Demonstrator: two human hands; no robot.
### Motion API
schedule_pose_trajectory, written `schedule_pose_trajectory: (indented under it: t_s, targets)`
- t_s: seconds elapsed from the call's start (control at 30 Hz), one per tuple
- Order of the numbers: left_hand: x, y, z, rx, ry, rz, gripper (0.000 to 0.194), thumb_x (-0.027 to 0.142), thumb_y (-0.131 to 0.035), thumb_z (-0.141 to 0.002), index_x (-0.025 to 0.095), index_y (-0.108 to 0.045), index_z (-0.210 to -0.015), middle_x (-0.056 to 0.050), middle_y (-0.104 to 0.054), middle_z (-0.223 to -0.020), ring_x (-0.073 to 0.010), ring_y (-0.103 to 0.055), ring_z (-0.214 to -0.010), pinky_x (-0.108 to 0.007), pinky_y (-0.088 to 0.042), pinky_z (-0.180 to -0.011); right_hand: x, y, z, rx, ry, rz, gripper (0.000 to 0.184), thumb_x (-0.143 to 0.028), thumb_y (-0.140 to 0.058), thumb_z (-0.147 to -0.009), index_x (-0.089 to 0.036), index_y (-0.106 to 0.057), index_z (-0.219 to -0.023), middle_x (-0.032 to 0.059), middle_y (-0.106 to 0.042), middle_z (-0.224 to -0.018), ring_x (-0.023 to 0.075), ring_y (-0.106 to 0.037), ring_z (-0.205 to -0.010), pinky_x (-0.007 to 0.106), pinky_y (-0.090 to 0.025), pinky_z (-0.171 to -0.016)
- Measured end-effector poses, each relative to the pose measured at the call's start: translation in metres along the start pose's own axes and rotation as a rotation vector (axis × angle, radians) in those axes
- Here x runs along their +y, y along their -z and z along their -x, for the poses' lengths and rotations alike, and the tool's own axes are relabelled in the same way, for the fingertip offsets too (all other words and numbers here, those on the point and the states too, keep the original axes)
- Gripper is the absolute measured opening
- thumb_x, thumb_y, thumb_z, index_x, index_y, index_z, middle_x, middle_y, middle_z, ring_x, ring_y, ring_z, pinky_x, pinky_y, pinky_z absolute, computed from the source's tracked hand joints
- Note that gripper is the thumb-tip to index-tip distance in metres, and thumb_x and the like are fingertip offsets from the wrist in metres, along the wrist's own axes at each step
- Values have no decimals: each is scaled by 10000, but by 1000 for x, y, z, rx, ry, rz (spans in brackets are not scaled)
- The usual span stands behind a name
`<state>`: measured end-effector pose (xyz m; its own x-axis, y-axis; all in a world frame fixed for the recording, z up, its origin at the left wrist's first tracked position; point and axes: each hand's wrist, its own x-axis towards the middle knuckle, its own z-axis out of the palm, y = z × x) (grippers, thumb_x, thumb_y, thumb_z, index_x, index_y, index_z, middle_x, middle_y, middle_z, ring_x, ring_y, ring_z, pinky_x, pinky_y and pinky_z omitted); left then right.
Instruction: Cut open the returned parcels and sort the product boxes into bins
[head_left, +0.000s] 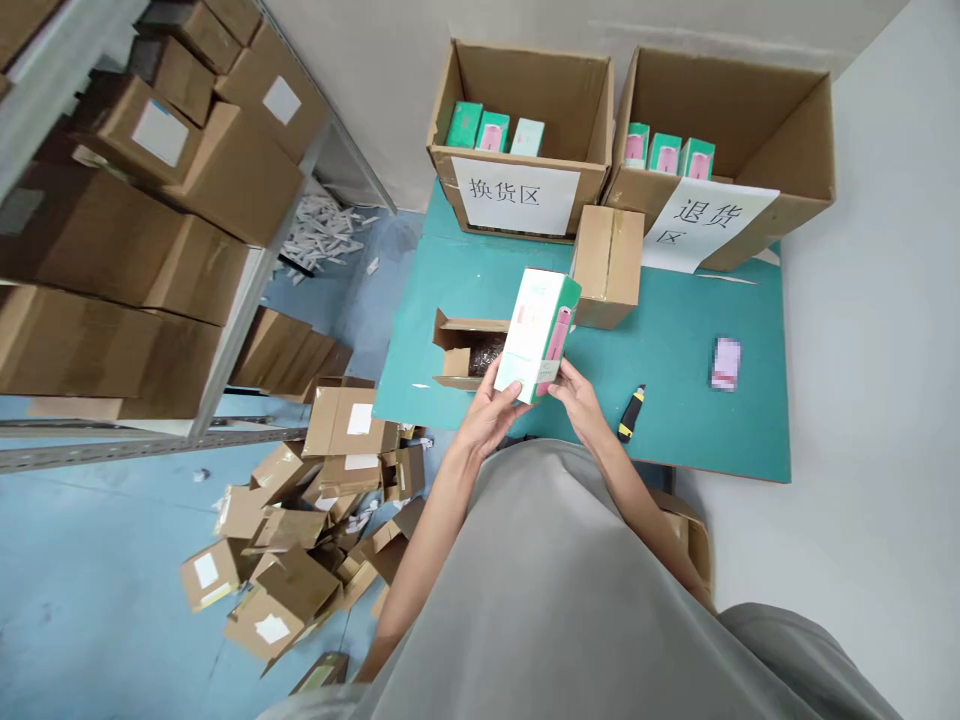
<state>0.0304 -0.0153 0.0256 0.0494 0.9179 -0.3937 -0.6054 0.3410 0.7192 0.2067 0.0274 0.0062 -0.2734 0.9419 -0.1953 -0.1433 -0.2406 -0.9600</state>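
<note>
Between my two hands, above the front of the teal table point(675, 330), I hold a white and green product box point(534, 325) with a pink bottle-like item printed on its side. My left hand point(491, 415) grips its lower left corner, thumb on the white face. At the lower right edge, the fingers of my right hand point(576, 398) close on the same box. Just behind it lies an opened cardboard carton point(454, 365) with clear wrapping inside, partly hidden by the product box. A yellow and black utility knife point(631, 414) rests right of my right hand.
Two large cartons with paper signs, one left point(517, 190) and one right point(810, 170), hold several similar boxes. A closed carton point(609, 262) stands before them. A small blurred pink item point(725, 363) lies right. Shelves of cartons point(217, 170) and a heap of discarded boxes point(300, 540) are left.
</note>
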Motion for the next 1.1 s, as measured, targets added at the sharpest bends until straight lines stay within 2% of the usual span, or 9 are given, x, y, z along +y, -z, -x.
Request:
schedule_pose_trajectory:
  t_s: [0.13, 0.3, 0.43, 0.57, 0.73, 0.8, 0.9, 1.0, 1.1]
  targets:
    - [-13, -7, -13, 99, -150, -72, 875, 454, -1058, -763, 352, -616, -1512, -97, -695, -1562, -340, -703, -1392, -422, -654, -1038, -3, 3, -1, 117, 108, 20, 980, -671, -875, -897, -326, -488, -1729, 116, -659, -1643, 340, -643, -1503, 516, -567, -1252]
    - [-24, -19, -20, 115, -274, -181, 872, 508, -1052, -768, 343, -611, -1501, -103, -719, -1479, -340, -703, -1396, -444, -619, -1098, -8, 0, -2, 147, 169, 37, 751, -679, -851, -943, -305, -634, -1558, 135, -681, -1603, 348, -682, -1453, 528, -616, -1204]
    - [-26, -23, -21, 134, -325, -257, 872, 535, -1032, -790, 334, -594, -1516, -116, -703, -1487, -338, -688, -1404, -460, -610, -1125, -11, -3, 0, 191, 202, 25, 661, -670, -831, -956, -288, -648, -1464, 142, -708, -1543, 338, -705, -1417, 522, -639, -1170]
    - [-31, -30, -17, 189, -427, -392, 845, 563, -1005, -805, 309, -598, -1501, -144, -609, -1593, -354, -598, -1489, -439, -610, -1111, -20, -11, 10, 293, 230, 117, 650, -560, -801, -998, -313, -569, -1553, 152, -609, -1646, 325, -693, -1417, 500, -652, -1131]
    - [-38, -41, -2, 188, -554, -608, 674, 500, -949, -865, 290, -664, -1438, -144, -566, -1562, -355, -518, -1545, -494, -458, -1281, -25, -17, 18, 416, 223, 193, 725, -466, -924, -871, -308, -577, -1488, 132, -619, -1584, 296, -739, -1289, 446, -679, -1057]
    - [-37, -41, 3, 123, -502, -529, 750, 493, -985, -814, 306, -652, -1460, -143, -554, -1599, -362, -501, -1574, -472, -478, -1255, -23, -15, 17, 459, 235, 146, 697, -453, -915, -869, -305, -571, -1457, 125, -632, -1563, 289, -747, -1280, 432, -681, -1046]
    - [-33, -34, 4, 110, -313, -213, 888, 514, -986, -790, 356, -565, -1556, -121, -617, -1590, -335, -564, -1535, -427, -517, -1177, -15, -10, 13, 461, 238, 27, 644, -473, -900, -877, -301, -566, -1399, 127, -658, -1527, 291, -756, -1281, 429, -677, -1036]
    - [-29, -23, 2, 166, -97, -17, 804, 494, -980, -764, 315, -640, -1471, -104, -736, -1439, -302, -686, -1366, -401, -526, -1088, -4, -7, 10, 412, 196, -84, 676, -537, -917, -855, -298, -550, -1370, 131, -699, -1462, 294, -771, -1237, 429, -677, -1007]
    - [-28, -15, 0, 181, -8, 24, 677, 459, -1011, -717, 248, -747, -1303, -110, -784, -1345, -277, -734, -1248, -382, -532, -1033, 2, -8, 8, 369, 175, -123, 708, -572, -931, -837, -303, -543, -1364, 124, -716, -1431, 305, -763, -1256, 439, -668, -1024]
